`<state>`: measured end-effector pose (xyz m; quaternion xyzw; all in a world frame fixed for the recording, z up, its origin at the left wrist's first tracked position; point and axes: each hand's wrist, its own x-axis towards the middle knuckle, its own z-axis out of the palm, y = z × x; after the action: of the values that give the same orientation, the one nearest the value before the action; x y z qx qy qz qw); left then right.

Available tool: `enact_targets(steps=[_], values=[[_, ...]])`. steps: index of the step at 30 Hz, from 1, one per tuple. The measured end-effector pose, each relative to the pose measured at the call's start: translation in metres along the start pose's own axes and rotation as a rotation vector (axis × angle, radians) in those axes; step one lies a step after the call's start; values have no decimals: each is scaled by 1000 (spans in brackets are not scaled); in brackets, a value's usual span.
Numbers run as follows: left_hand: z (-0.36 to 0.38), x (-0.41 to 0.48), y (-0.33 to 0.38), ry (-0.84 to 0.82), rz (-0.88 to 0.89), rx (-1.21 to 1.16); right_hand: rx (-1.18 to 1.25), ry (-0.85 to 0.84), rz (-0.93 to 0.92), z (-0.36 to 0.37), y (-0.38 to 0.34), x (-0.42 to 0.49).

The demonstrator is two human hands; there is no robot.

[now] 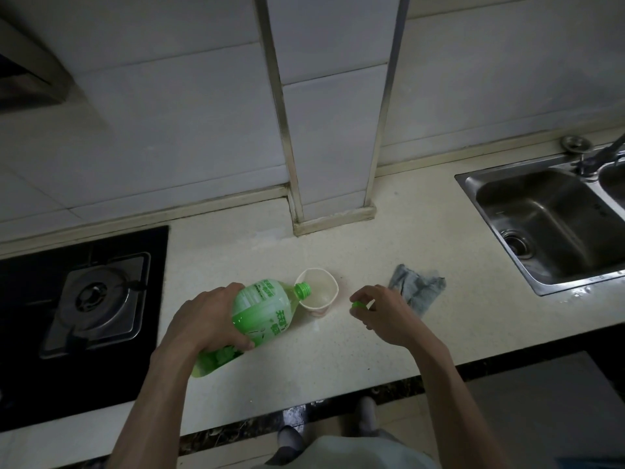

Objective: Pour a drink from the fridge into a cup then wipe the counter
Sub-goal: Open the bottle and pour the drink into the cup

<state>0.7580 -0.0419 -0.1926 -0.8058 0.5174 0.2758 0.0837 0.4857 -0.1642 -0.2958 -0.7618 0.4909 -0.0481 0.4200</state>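
We judge this is mid-pour. The bottle (260, 309) lies tilted, its open mouth over the cup (319, 292) at the cup's 9 o'clock rim, base low toward 7 o'clock. The cup stands on the desk (338, 360), approx. centre of view.

To do it well, we lift the base slowly and keep the mouth inside the rim w/o leaning on it. The cup looks like thin paper, squashed out of round, so 1 nudge could tip it. In this dim view we can't make out a stream, nor how full the cup is. We'd stop short of the brim, roll the mouth up fast to cut drips, then recap.

The left grip (206, 319) wraps the bottle's lower body from above, fingers curled round the far side and thumb on the near side: closed firmly on it, carrying the full weight.

The right grip (385, 316) hovers at the cup's 3 o'clock, near but not touching. It pinches the green cap (356, 305) btw. thumb and fingertips, the other fingers loosely curled.

The cloth (417, 287) lies crumpled on the desk further out at 3 o'clock, just beyond the right grip, w/ the sink (541, 214) at 2 o'clock and the stove (98, 299) at 9 o'clock.
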Motion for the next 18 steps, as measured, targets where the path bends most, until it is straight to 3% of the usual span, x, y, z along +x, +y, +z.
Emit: enact_targets(steps=[18], values=[[-1,4,-1,-3,-2,-8,-25,-12,-1,-3,-2,6]])
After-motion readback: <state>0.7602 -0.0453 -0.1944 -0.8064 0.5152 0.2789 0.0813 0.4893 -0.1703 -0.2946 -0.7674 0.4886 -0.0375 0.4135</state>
